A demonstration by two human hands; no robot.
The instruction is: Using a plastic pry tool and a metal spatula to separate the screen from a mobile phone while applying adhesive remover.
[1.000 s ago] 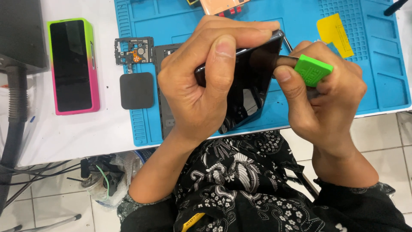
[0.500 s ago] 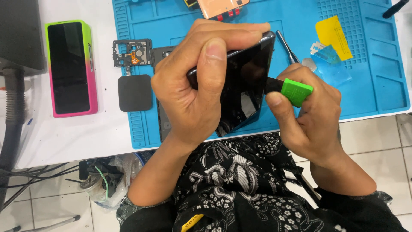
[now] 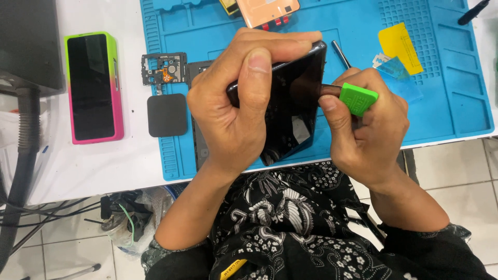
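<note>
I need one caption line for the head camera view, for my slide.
Left hand grips a black phone while right hand presses a green pry tool to its edge, over a blue mat.

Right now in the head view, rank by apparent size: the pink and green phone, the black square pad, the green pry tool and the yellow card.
1. pink and green phone
2. black square pad
3. yellow card, close to the pad, so unsure
4. green pry tool, partly hidden by the right hand and nearer the camera

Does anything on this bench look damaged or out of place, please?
Only loose parts stand out: a bare circuit frame lies off the blue mat, beside a black square pad. The dark phone shows no visible cracks.
</note>
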